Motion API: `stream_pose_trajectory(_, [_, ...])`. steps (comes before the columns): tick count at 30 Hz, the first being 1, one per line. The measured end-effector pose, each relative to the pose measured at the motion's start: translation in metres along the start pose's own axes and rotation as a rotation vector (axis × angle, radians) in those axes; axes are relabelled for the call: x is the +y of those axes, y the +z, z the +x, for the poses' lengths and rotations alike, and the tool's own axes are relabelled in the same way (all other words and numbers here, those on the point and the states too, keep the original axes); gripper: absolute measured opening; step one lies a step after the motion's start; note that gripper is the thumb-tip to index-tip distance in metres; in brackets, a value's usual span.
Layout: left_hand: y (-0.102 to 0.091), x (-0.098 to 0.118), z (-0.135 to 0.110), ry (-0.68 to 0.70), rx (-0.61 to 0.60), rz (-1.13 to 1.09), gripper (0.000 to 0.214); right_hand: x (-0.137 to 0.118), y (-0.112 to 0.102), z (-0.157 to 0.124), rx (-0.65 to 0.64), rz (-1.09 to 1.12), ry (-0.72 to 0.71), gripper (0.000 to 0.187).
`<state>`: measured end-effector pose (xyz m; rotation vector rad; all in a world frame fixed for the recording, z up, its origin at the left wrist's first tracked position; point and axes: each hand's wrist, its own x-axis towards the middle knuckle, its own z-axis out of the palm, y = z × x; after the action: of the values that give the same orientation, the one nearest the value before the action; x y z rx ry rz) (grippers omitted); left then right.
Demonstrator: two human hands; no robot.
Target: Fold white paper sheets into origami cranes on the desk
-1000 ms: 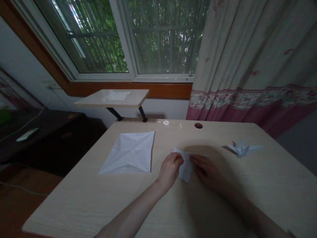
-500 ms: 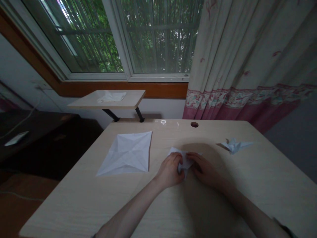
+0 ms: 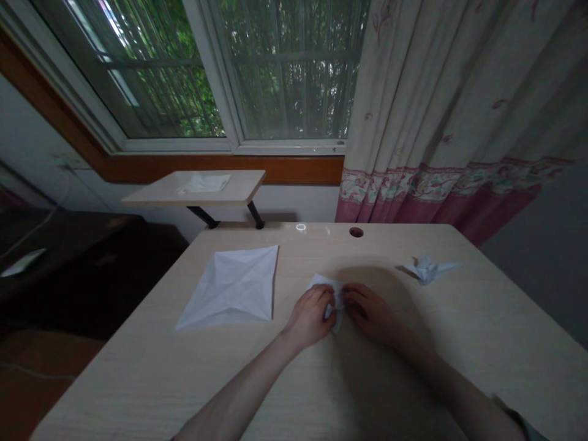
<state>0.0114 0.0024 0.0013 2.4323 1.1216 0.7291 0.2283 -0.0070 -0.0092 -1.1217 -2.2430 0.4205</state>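
Just above the middle of the desk, a folded piece of white paper (image 3: 339, 298) is between my two hands. My left hand (image 3: 312, 313) grips its left side with curled fingers. On its right side my right hand (image 3: 370, 310) is closed, fingers bent over the paper's edge. The hands hide much of the paper, so its exact folds cannot be made out. To the left lies a creased square sheet of white paper (image 3: 236, 285), spread flat. A folded paper crane (image 3: 425, 269) rests at the right.
The pale wooden desk (image 3: 220, 380) has a round cable hole (image 3: 356, 232) near its back edge. At the back left, a raised shelf (image 3: 156, 191) on black legs carries some white paper (image 3: 209, 182). A window and a floral curtain (image 3: 413, 122) stand behind.
My right hand has moved a little left, closer to my left hand, and now covers the paper's right part. The whole view has shifted slightly.
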Motion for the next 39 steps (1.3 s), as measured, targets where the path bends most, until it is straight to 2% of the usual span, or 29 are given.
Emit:
stream_pose_trajectory(6, [0.002, -0.002, 0.000, 0.014, 0.078, 0.010, 0.012, -0.004, -0.001, 0.001, 0.039, -0.038, 0.032, 0.015])
stream_pose_trajectory(10, [0.000, 0.001, -0.001, -0.020, 0.072, -0.023, 0.013, -0.007, -0.001, 0.001, 0.016, -0.014, 0.057, 0.011])
stream_pose_trajectory(26, [0.000, 0.001, -0.001, -0.046, 0.060, -0.050, 0.011, -0.019, 0.002, 0.005, 0.026, -0.065, 0.096, 0.011])
stream_pose_trajectory(39, [0.002, 0.001, -0.001, -0.093, 0.104, -0.062, 0.012, -0.016, 0.007, 0.006, 0.056, -0.102, 0.120, 0.011])
